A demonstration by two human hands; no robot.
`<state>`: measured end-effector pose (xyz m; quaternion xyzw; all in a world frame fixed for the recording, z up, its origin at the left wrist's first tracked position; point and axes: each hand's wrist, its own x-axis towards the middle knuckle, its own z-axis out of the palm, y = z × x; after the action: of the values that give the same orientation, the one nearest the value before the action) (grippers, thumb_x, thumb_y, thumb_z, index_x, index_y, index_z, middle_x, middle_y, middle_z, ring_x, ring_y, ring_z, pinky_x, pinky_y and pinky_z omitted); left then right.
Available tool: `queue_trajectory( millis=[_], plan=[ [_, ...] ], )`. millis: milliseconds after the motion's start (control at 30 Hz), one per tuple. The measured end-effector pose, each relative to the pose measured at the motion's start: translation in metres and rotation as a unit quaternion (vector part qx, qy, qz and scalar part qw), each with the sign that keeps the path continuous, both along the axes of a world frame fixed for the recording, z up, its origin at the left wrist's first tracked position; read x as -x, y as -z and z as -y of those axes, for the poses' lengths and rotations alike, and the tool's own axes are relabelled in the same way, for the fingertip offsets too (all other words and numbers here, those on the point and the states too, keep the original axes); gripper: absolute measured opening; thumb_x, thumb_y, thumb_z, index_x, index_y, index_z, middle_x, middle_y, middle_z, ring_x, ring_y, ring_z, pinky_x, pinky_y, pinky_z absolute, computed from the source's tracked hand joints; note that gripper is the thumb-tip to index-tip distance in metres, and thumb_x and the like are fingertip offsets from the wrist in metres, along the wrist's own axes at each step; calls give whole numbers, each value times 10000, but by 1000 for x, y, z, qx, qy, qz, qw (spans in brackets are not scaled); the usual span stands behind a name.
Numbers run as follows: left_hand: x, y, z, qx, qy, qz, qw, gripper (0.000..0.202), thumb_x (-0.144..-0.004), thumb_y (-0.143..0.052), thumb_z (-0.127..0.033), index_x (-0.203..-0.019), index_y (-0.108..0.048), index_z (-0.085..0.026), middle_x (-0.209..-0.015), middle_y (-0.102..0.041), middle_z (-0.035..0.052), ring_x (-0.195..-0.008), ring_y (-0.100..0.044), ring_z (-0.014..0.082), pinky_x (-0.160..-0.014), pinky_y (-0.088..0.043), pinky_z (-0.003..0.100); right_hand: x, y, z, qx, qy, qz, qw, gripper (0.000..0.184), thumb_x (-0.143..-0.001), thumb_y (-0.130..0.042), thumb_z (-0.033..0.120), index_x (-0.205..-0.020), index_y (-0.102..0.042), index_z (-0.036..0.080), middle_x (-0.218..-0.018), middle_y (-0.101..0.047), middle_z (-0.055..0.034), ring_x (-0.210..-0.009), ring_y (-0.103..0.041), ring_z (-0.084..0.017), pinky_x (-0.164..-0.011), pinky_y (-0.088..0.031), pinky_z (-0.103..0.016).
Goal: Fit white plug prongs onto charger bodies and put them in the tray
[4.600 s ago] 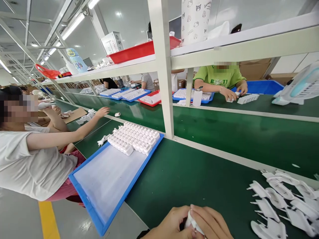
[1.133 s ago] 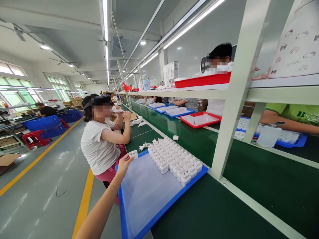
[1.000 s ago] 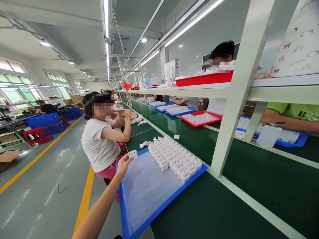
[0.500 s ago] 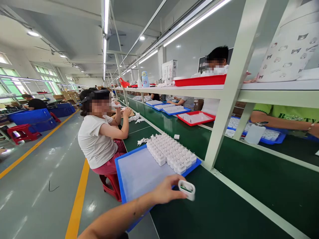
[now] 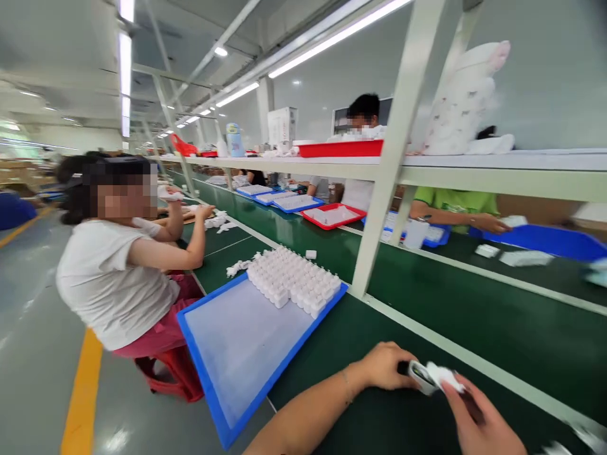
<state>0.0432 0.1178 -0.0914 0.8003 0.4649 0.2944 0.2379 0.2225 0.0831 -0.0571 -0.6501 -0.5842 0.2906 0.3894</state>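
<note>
My left hand (image 5: 386, 366) is closed on a small white plastic housing (image 5: 421, 376) just above the green conveyor belt (image 5: 474, 309). My right hand (image 5: 478, 423) comes in from the lower right, pinching a white piece (image 5: 443, 374) against that housing. Both are blurred by motion. Left of my hands lies a blue tray (image 5: 213, 398) with several white adapters (image 5: 294, 281) in rows at its far end.
A person in a white shirt (image 5: 114, 278) sits on a red stool (image 5: 168, 376) beside the tray. Other workers stand across the belt behind a white shelf post (image 5: 384, 177). Red tray (image 5: 334, 215) and blue trays (image 5: 545, 240) lie further along.
My left hand has carried the white housing from the tray's left corner to the right over the belt. My right hand has come into view and met it. The camera has swung right.
</note>
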Motion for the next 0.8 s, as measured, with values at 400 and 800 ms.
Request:
queue_trajectory(
  millis=[400,800],
  plan=[
    [3,-15,-10,25,3,73,997,303,-716,-680,-265,-1012,-655,-202,-975,-666,50,-923,-553,221,-850,-418,341,9,-15,-32,-100,-170,-24,980,231,-802,-491,259,-953,-663,229,-1023,-681,-36,-948,-620,-209,-852,-477,-342],
    [3,-20,-8,61,30,166,984,302,-766,-617,-263,-1062,-610,-201,-1068,-646,58,-977,-553,218,-903,-414,374,8,-30,-28,-71,-187,165,966,190,-843,-477,220,-933,-642,247,-940,-676,-24,-831,-603,-192,-707,-411,-277]
  ],
)
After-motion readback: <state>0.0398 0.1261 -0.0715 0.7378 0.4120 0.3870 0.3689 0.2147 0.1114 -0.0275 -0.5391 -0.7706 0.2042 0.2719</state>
